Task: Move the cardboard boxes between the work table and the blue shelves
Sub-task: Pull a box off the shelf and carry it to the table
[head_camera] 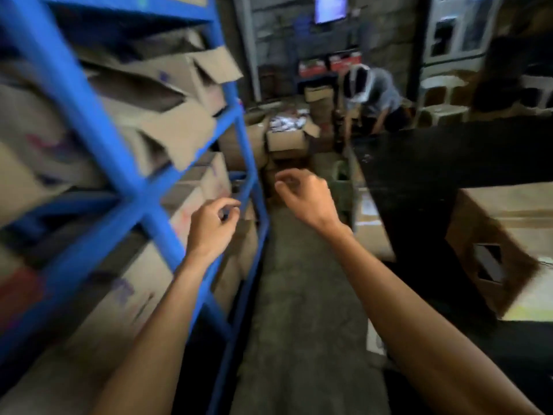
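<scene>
Several cardboard boxes (167,127) sit crowded on the blue shelves (98,145) at the person's left, many with flaps open and jutting past the uprights into the aisle. One further box (502,235) stands on the dark work table (419,181) at the right, its hand-hole facing the aisle. Neither is in hand.

Left hand (212,226) is raised just beside the shelf frame, fingers loosely curled, holding nothing. Right hand (305,196) is raised over the aisle, fingers likewise relaxed and empty. The picture is blurred, so finer finger detail cannot be confirmed.

Risks, as judged:
- Projecting flaps may catch a forearm or a carried box in the narrow aisle and drag a shelved box off its tier.
- Boxes lean unevenly on the upper tiers; pulling one could unsettle its neighbours.
- Open boxes (287,136) stand on the floor (299,295) at the aisle's far end, a trip hazard with a load blocking the view.
- Another person (371,94) is bent over beyond the table; collision is possible if loads go that way.
</scene>
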